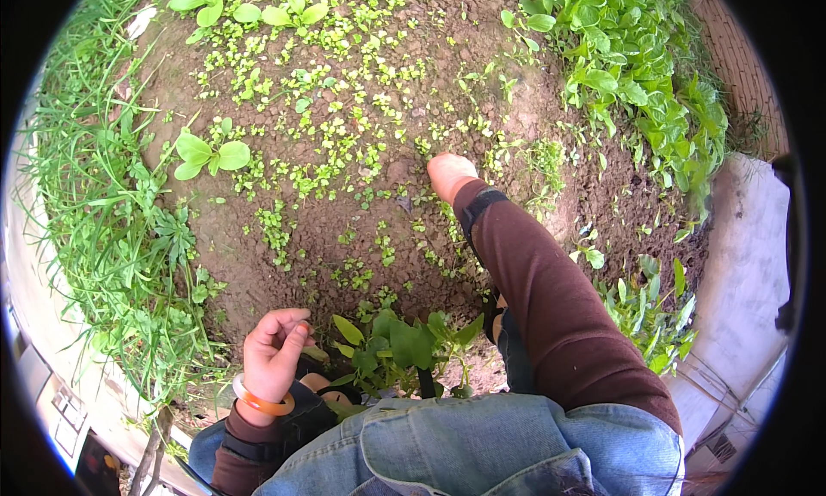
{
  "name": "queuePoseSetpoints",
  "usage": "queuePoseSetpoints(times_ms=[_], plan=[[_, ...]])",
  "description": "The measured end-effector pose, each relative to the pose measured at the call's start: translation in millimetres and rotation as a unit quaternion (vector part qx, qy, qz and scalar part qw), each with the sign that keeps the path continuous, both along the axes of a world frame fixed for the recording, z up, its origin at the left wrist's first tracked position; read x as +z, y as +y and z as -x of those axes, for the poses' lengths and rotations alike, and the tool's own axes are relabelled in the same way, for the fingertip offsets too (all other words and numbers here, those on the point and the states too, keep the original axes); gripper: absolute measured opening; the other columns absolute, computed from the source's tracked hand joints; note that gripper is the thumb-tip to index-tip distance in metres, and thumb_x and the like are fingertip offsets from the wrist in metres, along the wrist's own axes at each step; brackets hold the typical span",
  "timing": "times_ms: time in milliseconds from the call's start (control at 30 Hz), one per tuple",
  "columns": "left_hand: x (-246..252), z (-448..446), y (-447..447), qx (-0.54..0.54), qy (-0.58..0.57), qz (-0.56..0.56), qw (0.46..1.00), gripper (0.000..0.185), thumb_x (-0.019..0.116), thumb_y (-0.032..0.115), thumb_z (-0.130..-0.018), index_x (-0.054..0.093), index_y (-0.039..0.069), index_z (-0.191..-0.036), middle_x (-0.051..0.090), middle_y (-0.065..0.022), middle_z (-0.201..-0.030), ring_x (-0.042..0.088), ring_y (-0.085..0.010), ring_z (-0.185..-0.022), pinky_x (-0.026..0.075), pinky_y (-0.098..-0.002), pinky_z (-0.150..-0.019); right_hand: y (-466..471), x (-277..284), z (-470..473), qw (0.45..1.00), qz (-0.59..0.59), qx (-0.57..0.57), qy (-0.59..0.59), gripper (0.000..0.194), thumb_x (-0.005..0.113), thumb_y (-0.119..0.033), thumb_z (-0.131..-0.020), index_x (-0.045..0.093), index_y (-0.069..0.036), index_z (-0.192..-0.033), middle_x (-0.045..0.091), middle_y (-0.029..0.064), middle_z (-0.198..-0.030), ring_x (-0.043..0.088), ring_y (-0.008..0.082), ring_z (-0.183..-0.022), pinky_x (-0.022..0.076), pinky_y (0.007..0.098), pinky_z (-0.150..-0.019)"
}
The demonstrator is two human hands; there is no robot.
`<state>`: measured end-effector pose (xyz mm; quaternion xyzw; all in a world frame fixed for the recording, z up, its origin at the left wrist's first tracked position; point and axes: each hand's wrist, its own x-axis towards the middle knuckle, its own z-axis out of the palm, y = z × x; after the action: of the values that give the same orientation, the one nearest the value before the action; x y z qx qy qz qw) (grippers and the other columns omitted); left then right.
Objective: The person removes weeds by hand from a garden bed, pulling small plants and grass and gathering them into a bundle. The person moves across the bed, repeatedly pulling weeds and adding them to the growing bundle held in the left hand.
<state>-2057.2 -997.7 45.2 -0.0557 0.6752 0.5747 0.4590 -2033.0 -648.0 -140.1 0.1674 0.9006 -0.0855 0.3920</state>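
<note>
My right hand [451, 173] reaches down to the soil bed [303, 238] among small seedlings [497, 154]. Only its back and wrist show; the fingertips are hidden, so I cannot tell what they touch. Nearer to me, my left hand [274, 351] hovers above the near left part of the bed. Its fingers are curled in with the thumb against them, and nothing shows between them. An orange and white bangle [264, 404] circles that wrist. Broad-leaved plants [406, 344] grow right of the left hand, close to my legs. Dense small sprouts [329, 167] cover the middle of the bed.
Long grass and weeds [116, 205] line the left side. A thick row of leafy greens [635, 76] stands at the upper right, beside a brick surface [735, 57]. A pale slab [742, 251] edges the right. Larger seedlings [211, 155] stand on the left.
</note>
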Motion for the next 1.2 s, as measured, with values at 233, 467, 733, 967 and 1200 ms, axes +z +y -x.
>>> queuePoseSetpoints(times_ms=[233,467,733,967,1200], plan=[[1,-1,1,-0.004,0.003,0.009,1.000,0.017,0.053,0.001,-0.087,0.057,0.001,-0.104,0.061,-0.0025,-0.083,0.057,-0.0075,-0.074,0.049,-0.0218,-0.070,6,27,12,0.999,0.004,0.035,-0.021,0.018,0.056,-0.006,-0.076,0.066,-0.001,-0.091,0.064,0.0171,-0.096,0.062,0.0300,-0.091,0.0508,0.0363,-0.077],[3,-2,1,-0.009,0.002,0.001,1.000,0.017,0.054,0.000,-0.087,0.057,0.001,-0.104,0.061,-0.0026,-0.083,0.057,-0.0074,-0.074,0.048,-0.0214,-0.069,45,52,6,0.981,0.140,-0.132,-0.031,0.022,0.063,-0.011,-0.075,0.062,-0.003,-0.096,0.065,0.0146,-0.088,0.064,0.0239,-0.083,0.0496,0.0349,-0.078],[3,-6,0,-0.017,0.011,0.000,1.000,0.018,0.054,0.000,-0.087,0.057,0.000,-0.104,0.061,-0.0026,-0.084,0.057,-0.0075,-0.075,0.049,-0.0219,-0.070,-2,15,-23,0.982,0.186,-0.043,0.006,0.051,0.072,-0.023,-0.070,0.053,-0.009,-0.114,0.061,0.0143,-0.100,0.057,0.0285,-0.099,0.0442,0.0360,-0.086],[5,-7,-3,-0.014,0.004,-0.001,1.000,0.017,0.054,0.000,-0.087,0.057,0.000,-0.104,0.061,-0.0023,-0.085,0.058,-0.0072,-0.075,0.049,-0.0221,-0.070,-30,15,-21,0.994,0.106,0.032,0.004,0.033,0.066,-0.027,-0.077,0.059,-0.010,-0.104,0.063,0.0129,-0.097,0.060,0.0287,-0.092,0.0475,0.0373,-0.082],[7,-7,-3,-0.019,0.008,0.000,1.000,0.017,0.054,0.001,-0.087,0.057,0.000,-0.104,0.061,-0.0018,-0.083,0.057,-0.0072,-0.074,0.048,-0.0214,-0.069,-1,33,-8,0.983,0.141,-0.086,0.076,0.026,0.062,-0.022,-0.080,0.062,-0.007,-0.101,0.064,0.0128,-0.095,0.061,0.0276,-0.090,0.0482,0.0338,-0.080]])
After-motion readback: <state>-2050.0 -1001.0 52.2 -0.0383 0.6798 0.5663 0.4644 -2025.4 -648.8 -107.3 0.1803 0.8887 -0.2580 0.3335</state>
